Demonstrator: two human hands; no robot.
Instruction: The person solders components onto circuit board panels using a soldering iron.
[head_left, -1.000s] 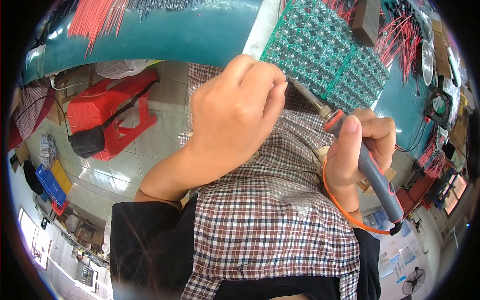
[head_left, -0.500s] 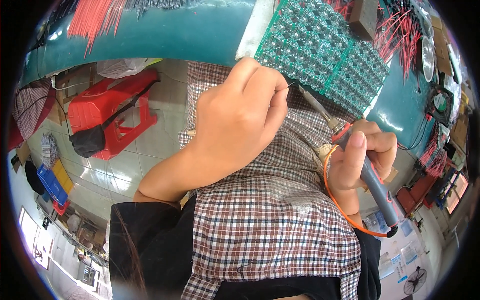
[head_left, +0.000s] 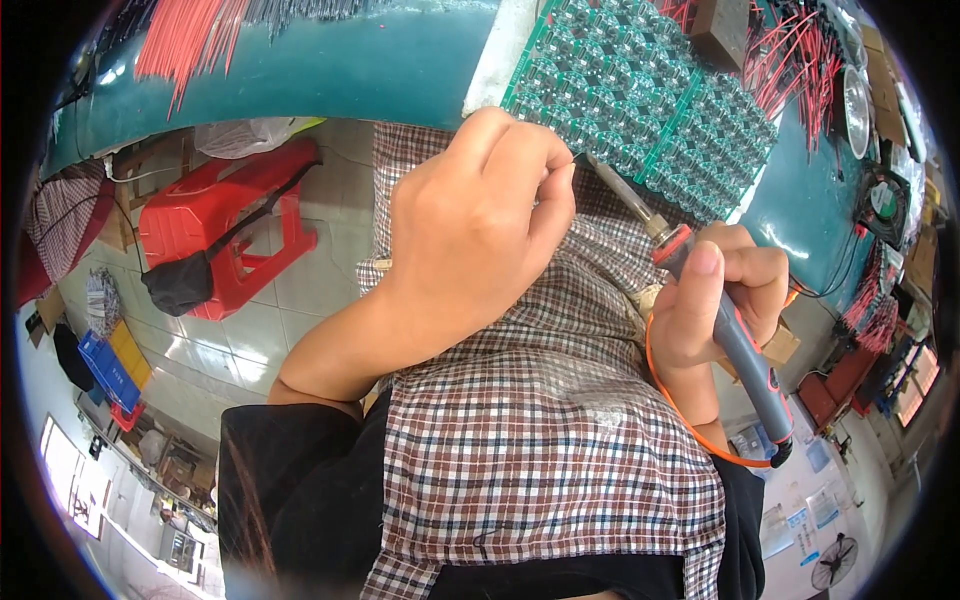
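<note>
I see my left hand [head_left: 475, 235] pinching something too small to tell, near the green circuit boards [head_left: 640, 105] on the tabletop [head_left: 350, 70], my right hand [head_left: 720, 300] gripping the soldering iron [head_left: 700, 290], tip by the left fingers.

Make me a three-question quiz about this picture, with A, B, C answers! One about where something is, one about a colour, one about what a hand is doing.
1. Where is the green circuit board panel?
A. on the teal table
B. on the floor
C. on the stool

2. What colour is the plastic stool?
A. blue
B. red
C. yellow

3. What is the right hand doing?
A. lying open
B. waving
C. gripping the soldering iron

Answers:
1 A, the panel lies on the teal table.
2 B, the stool is red.
3 C, its fingers wrap around the handle.
</note>
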